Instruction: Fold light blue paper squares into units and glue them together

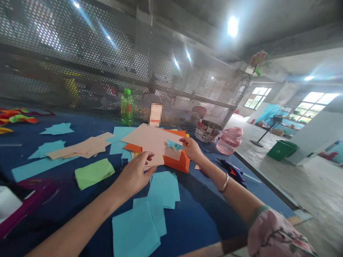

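Note:
Peach felt-like sheets (150, 139) lie in the middle of the blue table, over orange sheets (178, 162). My left hand (139, 171) has its fingers curled, with thumb and fingertips around the near edge of the peach sheet. My right hand (190, 148) pinches a small crumpled light-blue piece (173, 145) just above the peach surface. In front of me are stacks of light-blue sheets (136, 228), overlapping and slightly fanned. A pale green piece (94, 174) rests left of my left hand, near some peach strips (85, 146).
Behind the table stands a perforated metal screen (107, 64). Before it are a green bottle (127, 107), a patterned round container (207, 131) and a pink jug (229, 141). At right lies a dark blue tool (232, 169); at left, a purple object (29, 200).

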The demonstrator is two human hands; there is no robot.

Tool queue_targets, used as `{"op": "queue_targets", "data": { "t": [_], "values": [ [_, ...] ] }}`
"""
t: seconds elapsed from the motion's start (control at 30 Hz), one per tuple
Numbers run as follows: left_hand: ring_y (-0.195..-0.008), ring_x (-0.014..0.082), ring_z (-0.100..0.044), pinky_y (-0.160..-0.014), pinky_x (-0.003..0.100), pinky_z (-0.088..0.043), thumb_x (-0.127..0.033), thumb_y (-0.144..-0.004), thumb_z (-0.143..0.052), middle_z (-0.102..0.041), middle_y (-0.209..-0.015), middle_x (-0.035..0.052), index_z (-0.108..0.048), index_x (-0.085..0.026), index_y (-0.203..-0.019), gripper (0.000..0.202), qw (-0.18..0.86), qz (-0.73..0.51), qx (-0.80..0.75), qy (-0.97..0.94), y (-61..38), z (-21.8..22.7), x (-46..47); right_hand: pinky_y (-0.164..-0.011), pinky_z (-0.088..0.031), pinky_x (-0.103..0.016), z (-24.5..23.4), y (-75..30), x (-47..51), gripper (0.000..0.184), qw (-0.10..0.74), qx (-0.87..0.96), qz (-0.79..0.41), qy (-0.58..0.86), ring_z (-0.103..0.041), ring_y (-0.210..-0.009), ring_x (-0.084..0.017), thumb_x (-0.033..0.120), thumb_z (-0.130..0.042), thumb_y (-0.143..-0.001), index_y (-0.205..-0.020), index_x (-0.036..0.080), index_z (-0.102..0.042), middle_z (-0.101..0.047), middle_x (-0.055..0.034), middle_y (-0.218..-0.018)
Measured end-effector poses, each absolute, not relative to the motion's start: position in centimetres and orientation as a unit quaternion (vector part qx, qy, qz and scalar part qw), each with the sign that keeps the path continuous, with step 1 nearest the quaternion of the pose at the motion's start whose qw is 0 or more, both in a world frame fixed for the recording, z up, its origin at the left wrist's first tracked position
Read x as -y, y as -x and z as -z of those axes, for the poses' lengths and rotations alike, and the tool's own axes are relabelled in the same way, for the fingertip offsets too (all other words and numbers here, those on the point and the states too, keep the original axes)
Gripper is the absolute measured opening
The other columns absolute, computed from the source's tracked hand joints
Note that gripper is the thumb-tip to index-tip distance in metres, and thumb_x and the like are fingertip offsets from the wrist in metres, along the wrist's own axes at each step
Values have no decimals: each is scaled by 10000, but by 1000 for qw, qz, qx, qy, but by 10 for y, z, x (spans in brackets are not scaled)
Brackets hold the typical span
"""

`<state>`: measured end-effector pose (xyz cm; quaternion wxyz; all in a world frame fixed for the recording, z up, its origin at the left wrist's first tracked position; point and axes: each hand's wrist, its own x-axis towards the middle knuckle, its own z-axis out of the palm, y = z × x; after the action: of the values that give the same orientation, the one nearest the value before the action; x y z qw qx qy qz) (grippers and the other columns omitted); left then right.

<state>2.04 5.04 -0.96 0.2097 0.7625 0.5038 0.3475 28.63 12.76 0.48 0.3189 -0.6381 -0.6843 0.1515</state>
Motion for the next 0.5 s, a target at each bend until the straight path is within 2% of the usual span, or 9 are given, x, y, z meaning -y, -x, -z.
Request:
{"op": "queue_targets", "data": {
  "t": [0.23, 0.37, 0.43, 0.5],
  "values": [
    [-971, 328, -715, -869, 462, -569, -441, -791, -537, -748, -1064, 146, -629, -215, -1056, 361, 217, -348, -500, -763, -22, 5, -51, -958, -606, -462, -3, -281, -106, 343, 406, 643, -242, 603, -686, -1129, -245, 379, -660, -1033, -1315, 185, -645, -659, -105, -1338],
    [-943, 340, -716, -859, 478, -562, -436, -757, -542, -759, -1026, 150, -654, -211, -1001, 351, 223, -362, -497, -756, -23, 2, -49, -903, -576, -373, -3, -278, -98, 184, 455, 596, -328, 575, -690, -990, -190, 298, -672, -997, -1119, 163, -695, -725, -61, -1104],
    [-934, 343, -716, -853, 481, -557, -431, -743, -552, -767, -1005, 147, -668, -212, -967, 334, 230, -374, -496, -749, -24, 0, -48, -836, -533, -303, -5, -276, -93, 111, 475, 568, -380, 554, -670, -890, -152, 247, -673, -928, -1013, 181, -701, -732, -29, -974],
    [-920, 334, -717, -843, 466, -552, -432, -737, -563, -775, -969, 131, -682, -221, -917, 301, 239, -390, -492, -741, -25, -4, -47, -751, -486, -263, -9, -273, -85, 126, 484, 540, -437, 532, -643, -810, -131, 233, -678, -843, -962, 197, -695, -720, -11, -908]
  ]
}}
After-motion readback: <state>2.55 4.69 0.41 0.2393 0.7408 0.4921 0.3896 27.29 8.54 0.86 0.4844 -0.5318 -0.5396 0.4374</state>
